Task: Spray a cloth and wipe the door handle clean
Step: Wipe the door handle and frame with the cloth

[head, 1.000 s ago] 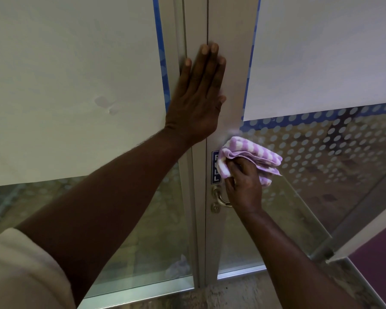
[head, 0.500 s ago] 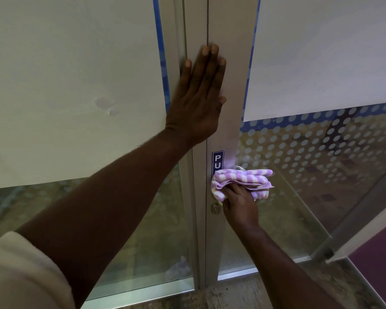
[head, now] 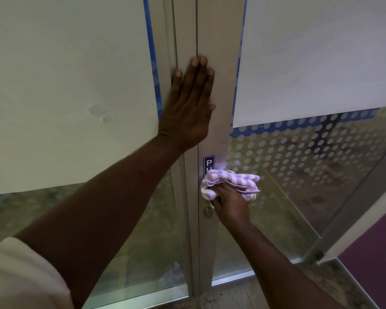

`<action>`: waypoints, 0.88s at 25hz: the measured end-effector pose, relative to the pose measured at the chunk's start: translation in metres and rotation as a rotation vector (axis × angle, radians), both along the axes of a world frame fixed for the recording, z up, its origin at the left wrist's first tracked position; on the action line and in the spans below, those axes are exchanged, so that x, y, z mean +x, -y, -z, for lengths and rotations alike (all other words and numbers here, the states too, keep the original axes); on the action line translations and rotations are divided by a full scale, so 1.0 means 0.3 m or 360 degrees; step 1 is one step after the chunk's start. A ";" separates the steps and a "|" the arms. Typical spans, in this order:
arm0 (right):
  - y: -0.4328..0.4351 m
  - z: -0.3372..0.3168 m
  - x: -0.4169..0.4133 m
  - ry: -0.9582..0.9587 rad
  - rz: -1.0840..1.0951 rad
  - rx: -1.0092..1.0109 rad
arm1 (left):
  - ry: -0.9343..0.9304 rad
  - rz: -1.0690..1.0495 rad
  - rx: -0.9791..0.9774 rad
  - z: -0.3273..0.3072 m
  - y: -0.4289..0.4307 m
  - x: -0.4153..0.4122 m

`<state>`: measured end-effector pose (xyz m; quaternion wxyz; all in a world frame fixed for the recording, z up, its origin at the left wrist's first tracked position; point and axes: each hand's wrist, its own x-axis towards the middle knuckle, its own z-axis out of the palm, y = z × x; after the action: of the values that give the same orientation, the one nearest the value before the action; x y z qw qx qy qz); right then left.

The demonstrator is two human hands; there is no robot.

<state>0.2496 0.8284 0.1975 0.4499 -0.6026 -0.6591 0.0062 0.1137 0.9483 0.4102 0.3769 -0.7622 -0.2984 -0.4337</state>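
A purple-and-white checked cloth (head: pixel 231 180) is bunched over the metal door handle (head: pixel 210 206), of which only the lower curve shows. My right hand (head: pixel 231 205) grips the cloth from below and presses it against the handle. My left hand (head: pixel 188 108) lies flat, fingers together, on the grey metal door frame (head: pixel 218 63) above the handle. A blue sign (head: pixel 208 165) on the frame is partly covered by the cloth. No spray bottle is in view.
A round keyhole (head: pixel 208 212) sits just below the handle. White sheets (head: pixel 65 85) cover the upper glass on both sides. The right glass panel (head: pixel 310 166) has a dotted film. A second frame (head: pixel 352 210) slants at the right above a purple floor (head: pixel 379 275).
My right hand and the cloth have moved down from the sign onto the handle, uncovering the top of the sign. My left hand has stayed flat on the frame.
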 end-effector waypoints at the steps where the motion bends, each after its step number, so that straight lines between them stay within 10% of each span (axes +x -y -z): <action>1: -0.008 -0.010 -0.006 -0.0005 -0.0002 0.0047 | 0.0006 0.0003 0.0000 0.000 0.001 0.000; 9: -0.063 -0.127 -0.002 0.0083 -0.0056 0.0266 | 0.0027 -0.0002 0.0034 -0.002 0.003 0.001; 22: 0.021 0.006 -0.026 0.0670 0.0088 -0.0421 | 0.0003 0.0023 0.0016 -0.002 -0.003 0.005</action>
<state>0.2417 0.8221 0.1957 0.2199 -0.6620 -0.7151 -0.0456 0.1151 0.9492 0.4109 0.3772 -0.7620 -0.2910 -0.4387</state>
